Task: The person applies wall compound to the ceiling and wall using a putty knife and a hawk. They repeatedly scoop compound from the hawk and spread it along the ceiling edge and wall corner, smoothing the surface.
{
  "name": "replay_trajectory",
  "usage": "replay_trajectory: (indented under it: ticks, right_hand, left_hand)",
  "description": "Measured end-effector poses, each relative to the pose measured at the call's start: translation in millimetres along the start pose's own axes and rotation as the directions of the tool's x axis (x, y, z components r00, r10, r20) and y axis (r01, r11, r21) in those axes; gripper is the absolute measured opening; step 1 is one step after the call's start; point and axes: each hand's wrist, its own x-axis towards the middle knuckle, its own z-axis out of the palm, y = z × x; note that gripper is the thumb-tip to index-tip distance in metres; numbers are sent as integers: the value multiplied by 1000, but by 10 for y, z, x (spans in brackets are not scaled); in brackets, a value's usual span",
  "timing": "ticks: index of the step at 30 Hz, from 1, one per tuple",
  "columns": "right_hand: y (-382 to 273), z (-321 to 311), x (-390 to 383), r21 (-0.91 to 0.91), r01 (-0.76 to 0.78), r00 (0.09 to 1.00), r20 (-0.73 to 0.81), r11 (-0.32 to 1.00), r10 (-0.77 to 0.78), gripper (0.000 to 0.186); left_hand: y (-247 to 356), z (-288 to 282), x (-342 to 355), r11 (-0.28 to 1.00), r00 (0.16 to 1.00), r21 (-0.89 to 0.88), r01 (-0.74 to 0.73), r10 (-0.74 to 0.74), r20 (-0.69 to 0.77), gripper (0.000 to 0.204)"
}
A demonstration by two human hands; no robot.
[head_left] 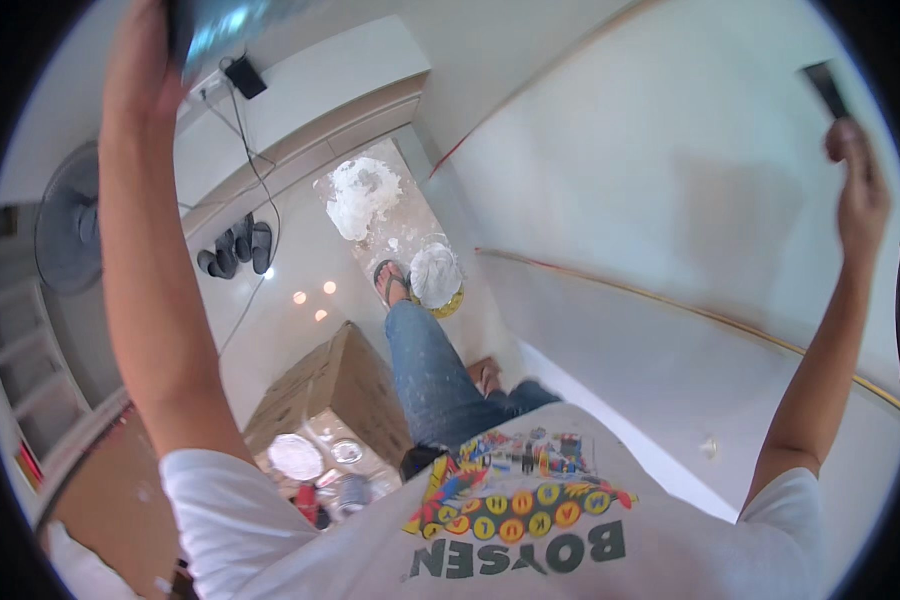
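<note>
My left hand [148, 75] is raised at the upper left and partly cut off by the picture's edge. Its fingers are closed on a flat, dark-edged thing [178, 30] with a shiny bluish face, whose kind I cannot make out. On the far right, my right hand [858, 185] is lifted beside the pale wall [620, 160], fingers wrapped round a putty knife. The dark blade of the putty knife [824, 88] points up and away; I cannot tell whether it touches the wall.
White paste [365, 195] covers part of a board beyond my sandalled foot [392, 282]. Beside it stands a white-topped round tub [435, 275]. A cardboard box [325, 385], dark slippers [238, 248], a fan [70, 220] and a loose cable [260, 185] lie leftward. A yellowish strip [670, 298] crosses the wall.
</note>
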Motion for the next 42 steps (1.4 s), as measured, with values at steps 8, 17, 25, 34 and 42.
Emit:
replay_trajectory:
  ticks: [8, 17, 25, 34, 42]
  right_hand:
    - [-134, 73, -768, 49, -201, 958, 217, 978, 186, 23]
    - [-1218, 1335, -2341, 264, -913, 407, 623, 311, 668, 24]
    - [-1120, 2363, -2571, 163, -920, -147, 699, -357, 700, 40]
    - [-1541, 1823, -1084, 366, -930, 219, 578, -11, 786, 66]
    - [-2345, 1046, -1691, 615, -691, 92, 597, -380, 797, 59]
  left_hand:
    - [-321, 325, 49, 824, 842, -175, 539, -533, 84, 38]
    - [-549, 377, -76, 631, 640, -108, 768, -753, 153, 42]
    - [-917, -199, 201, 457, 475, -165, 874, -876, 86, 45]
    - [-973, 657, 966, 417, 369, 90, 904, -870, 328, 56]
    - [-1098, 1746, 1306, 440, 175, 316, 841, -774, 609, 54]
